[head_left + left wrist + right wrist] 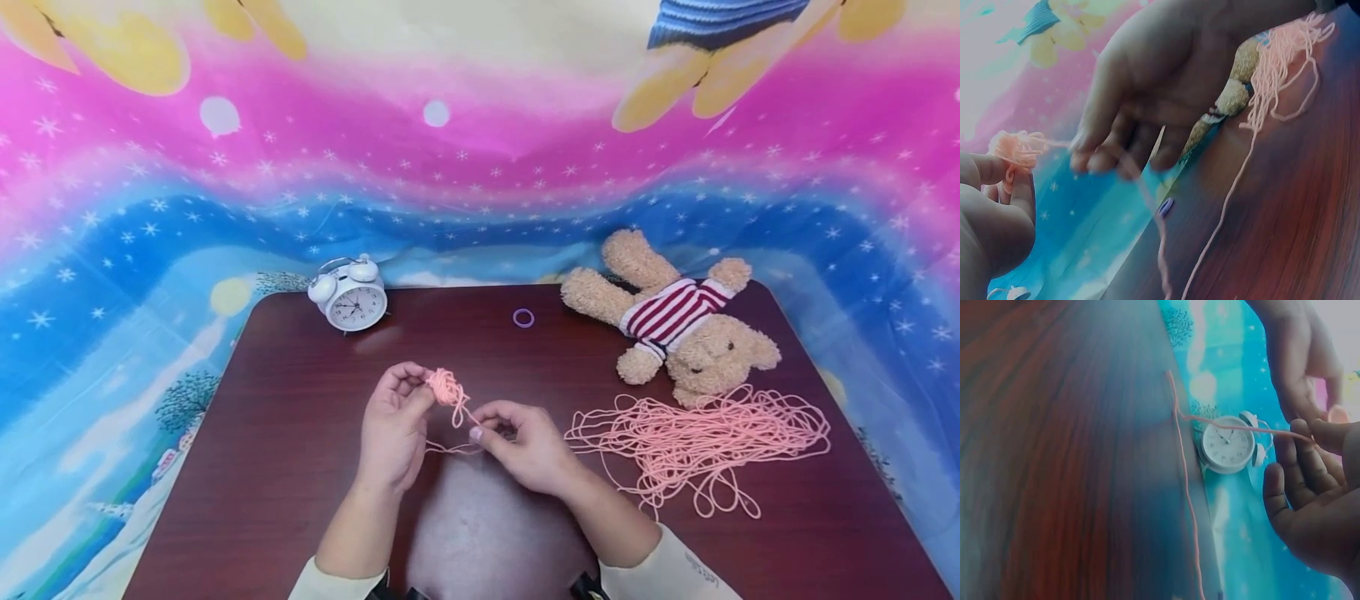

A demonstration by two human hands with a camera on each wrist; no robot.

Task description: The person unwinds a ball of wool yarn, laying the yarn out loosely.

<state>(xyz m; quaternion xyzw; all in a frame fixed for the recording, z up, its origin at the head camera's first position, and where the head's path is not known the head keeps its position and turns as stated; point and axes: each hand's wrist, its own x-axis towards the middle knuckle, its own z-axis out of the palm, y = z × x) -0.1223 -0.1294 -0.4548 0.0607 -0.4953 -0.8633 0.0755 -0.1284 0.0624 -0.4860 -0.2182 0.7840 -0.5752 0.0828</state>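
In the head view, my left hand (pixel 393 425) pinches a small wound ball of pink yarn (pixel 446 387) between thumb and fingers, above the table's middle. A strand (pixel 472 412) runs from the ball to my right hand (pixel 528 446), which pinches it between thumb and forefinger just to the right. The left wrist view shows the ball (pixel 1013 150) with a few loops at its side and the strand hanging down past the right hand (pixel 1147 94). From there the yarn trails over the table to a large loose heap of pink yarn (pixel 705 450) at the right.
A white twin-bell alarm clock (pixel 356 307) stands at the back left of the dark wooden table (pixel 262 467). A purple ring (pixel 523 317) lies near the back edge. On the right, a teddy bear (pixel 682 321) in a striped shirt lies beside the yarn heap. Printed cloth hangs behind.
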